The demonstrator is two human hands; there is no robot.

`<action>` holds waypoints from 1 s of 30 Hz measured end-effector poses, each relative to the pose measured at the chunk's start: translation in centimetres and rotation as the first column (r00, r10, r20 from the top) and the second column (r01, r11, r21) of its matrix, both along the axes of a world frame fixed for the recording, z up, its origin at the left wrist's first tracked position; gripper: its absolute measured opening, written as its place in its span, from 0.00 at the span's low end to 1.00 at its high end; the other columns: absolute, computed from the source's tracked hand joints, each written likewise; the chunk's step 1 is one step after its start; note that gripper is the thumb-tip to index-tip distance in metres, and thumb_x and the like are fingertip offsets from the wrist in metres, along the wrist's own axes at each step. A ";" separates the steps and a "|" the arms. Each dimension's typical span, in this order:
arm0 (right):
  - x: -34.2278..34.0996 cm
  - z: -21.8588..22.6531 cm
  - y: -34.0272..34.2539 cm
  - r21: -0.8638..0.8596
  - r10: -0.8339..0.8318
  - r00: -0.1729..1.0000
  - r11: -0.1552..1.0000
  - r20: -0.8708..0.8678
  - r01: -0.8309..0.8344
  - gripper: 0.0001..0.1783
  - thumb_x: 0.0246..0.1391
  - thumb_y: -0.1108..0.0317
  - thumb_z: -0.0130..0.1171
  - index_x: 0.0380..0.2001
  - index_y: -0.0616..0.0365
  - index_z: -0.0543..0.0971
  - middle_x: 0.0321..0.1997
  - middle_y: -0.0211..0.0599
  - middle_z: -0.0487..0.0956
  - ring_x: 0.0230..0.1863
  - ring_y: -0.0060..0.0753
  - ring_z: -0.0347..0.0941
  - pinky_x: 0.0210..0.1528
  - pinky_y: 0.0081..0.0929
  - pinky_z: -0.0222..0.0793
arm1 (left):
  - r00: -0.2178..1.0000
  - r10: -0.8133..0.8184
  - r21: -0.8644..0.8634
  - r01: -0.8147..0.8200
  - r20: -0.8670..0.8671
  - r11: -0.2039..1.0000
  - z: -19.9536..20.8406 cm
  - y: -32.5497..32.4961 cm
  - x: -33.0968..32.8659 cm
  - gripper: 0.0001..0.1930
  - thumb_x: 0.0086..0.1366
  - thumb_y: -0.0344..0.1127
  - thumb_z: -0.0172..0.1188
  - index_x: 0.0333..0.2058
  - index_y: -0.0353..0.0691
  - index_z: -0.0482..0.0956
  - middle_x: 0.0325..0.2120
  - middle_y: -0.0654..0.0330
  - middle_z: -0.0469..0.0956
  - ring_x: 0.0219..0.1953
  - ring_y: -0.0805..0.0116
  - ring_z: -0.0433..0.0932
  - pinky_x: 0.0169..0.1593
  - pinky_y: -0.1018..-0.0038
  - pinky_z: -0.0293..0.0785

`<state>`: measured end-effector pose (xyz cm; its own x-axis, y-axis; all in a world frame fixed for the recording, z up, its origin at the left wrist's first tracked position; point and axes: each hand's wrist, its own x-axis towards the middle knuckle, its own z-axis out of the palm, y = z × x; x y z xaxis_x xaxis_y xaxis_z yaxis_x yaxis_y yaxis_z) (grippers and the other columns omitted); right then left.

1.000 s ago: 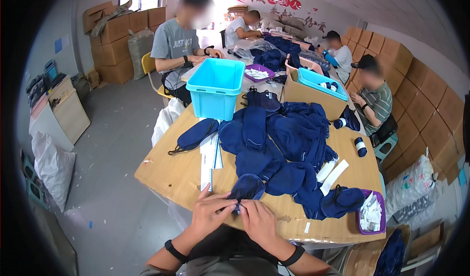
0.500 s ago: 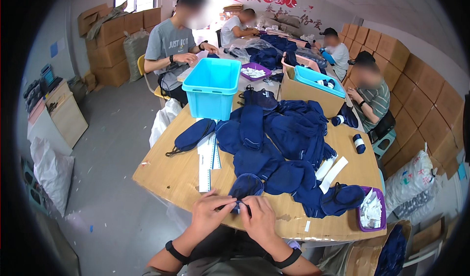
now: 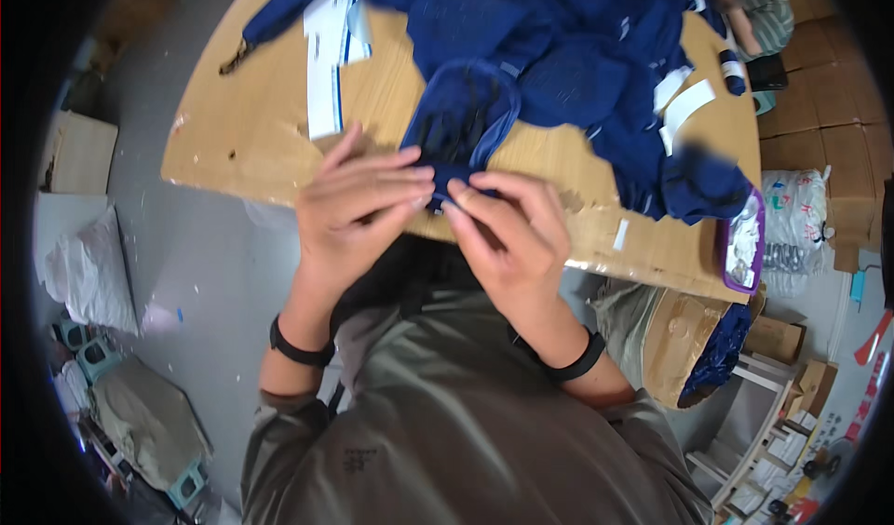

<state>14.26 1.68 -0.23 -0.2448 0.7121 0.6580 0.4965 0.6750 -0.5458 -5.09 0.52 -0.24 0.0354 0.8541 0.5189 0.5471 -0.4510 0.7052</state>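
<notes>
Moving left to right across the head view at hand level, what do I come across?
White sack on the floor → left hand → right hand, both on the navy cloth piece → small white slip → purple basket → printed white sack.

Fabric-goods workshop; wooden worktop (image 3: 247, 120) heaped with navy fabric pieces (image 3: 559, 13); brown cartons (image 3: 824, 74) stacked at right; stuffed white sack (image 3: 101, 269) on grey floor (image 3: 209, 246); another person (image 3: 741, 27) in striped shirt (image 3: 772, 22) by worktop's right edge.
</notes>
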 end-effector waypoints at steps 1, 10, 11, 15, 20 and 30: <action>0.0 -0.4 0.0 -0.001 -0.014 1.000 1.000 -0.017 0.014 0.17 0.39 0.77 0.73 0.37 0.55 0.85 0.41 0.34 0.79 0.39 0.39 0.76 0.39 0.32 0.72 | 1.000 -0.013 -0.011 0.013 0.011 1.000 0.0 0.0 0.1 0.06 0.53 0.26 0.70 0.31 0.44 0.89 0.34 0.63 0.88 0.48 0.62 0.85 0.68 0.51 0.60; 2.0 -0.5 -1.0 -0.001 0.051 0.998 0.999 0.022 -0.051 0.17 0.39 0.76 0.73 0.37 0.54 0.86 0.41 0.35 0.81 0.37 0.36 0.76 0.38 0.30 0.73 | 0.996 -0.093 0.018 0.093 -0.004 0.995 -0.6 -1.6 0.9 0.07 0.50 0.23 0.71 0.30 0.39 0.87 0.33 0.57 0.87 0.48 0.56 0.84 0.66 0.49 0.64; 2.5 -0.2 -1.1 -0.077 0.098 0.995 0.992 -0.013 -0.098 0.16 0.40 0.76 0.72 0.37 0.55 0.87 0.41 0.37 0.81 0.37 0.36 0.75 0.38 0.29 0.73 | 0.993 -0.116 0.037 0.116 -0.001 0.993 -0.8 -1.7 0.9 0.07 0.50 0.23 0.71 0.30 0.39 0.87 0.33 0.57 0.87 0.48 0.56 0.84 0.65 0.49 0.66; 2.7 -0.1 -1.5 -0.270 0.109 0.986 0.953 -0.129 -0.140 0.14 0.42 0.77 0.69 0.37 0.55 0.88 0.43 0.41 0.80 0.39 0.35 0.74 0.39 0.27 0.73 | 0.987 -0.160 0.076 0.160 -0.012 0.984 -1.0 -1.6 0.9 0.07 0.49 0.24 0.72 0.30 0.39 0.87 0.33 0.57 0.87 0.48 0.55 0.84 0.65 0.50 0.66; 3.1 0.6 -0.4 -0.317 0.130 0.987 0.936 -0.089 -0.152 0.17 0.41 0.74 0.72 0.39 0.54 0.87 0.46 0.40 0.81 0.42 0.36 0.76 0.42 0.28 0.75 | 0.984 -0.175 0.098 0.178 -0.039 0.979 -1.0 -1.1 0.7 0.09 0.47 0.25 0.71 0.30 0.41 0.87 0.34 0.57 0.87 0.48 0.54 0.84 0.66 0.48 0.65; 3.7 2.7 1.2 -0.564 0.229 0.973 0.800 -0.025 -0.203 0.26 0.40 0.72 0.74 0.47 0.59 0.83 0.44 0.43 0.82 0.43 0.43 0.81 0.46 0.33 0.76 | 0.979 -0.177 0.120 0.189 -0.102 0.975 -1.2 -1.1 0.4 0.09 0.46 0.28 0.72 0.29 0.44 0.87 0.35 0.58 0.87 0.49 0.53 0.84 0.66 0.47 0.63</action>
